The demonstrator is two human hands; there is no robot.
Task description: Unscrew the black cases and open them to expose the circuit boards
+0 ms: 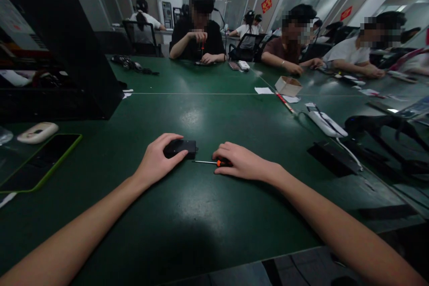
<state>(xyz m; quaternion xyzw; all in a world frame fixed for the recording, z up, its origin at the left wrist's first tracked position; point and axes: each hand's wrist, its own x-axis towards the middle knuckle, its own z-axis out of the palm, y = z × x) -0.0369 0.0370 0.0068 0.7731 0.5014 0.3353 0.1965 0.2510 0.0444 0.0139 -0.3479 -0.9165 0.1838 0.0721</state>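
Pinching a black box point(186, 146) between thumb and fingers of the left hand point(156, 154), mid-bench, straight ahead on the green bench point(150, 111). Curling the fingers of the right hand point(239, 161) round the handle of a screwdriver point(220, 163); can't tell how tight. Pointing left with the shaft, tip just beside the box's near right corner; can't tell if touching.

To do it well, judging from here: press the box flat, brace from both long sides, leave the small tab on the right end uncovered. Seat the handle deeper in the palm for control; aim the tip clear of the left thumb, to avoid a jab on any slip.

Edges and room: bare green all around the hands, back toward the near edge and ahead to a pale line point(187, 94). Tighter out left, with a phone point(42, 164) and a black frame point(90, 53); likewise right, with a dark flat case point(333, 159) and a white power strip point(326, 124). Best to work centrally, elbows in.
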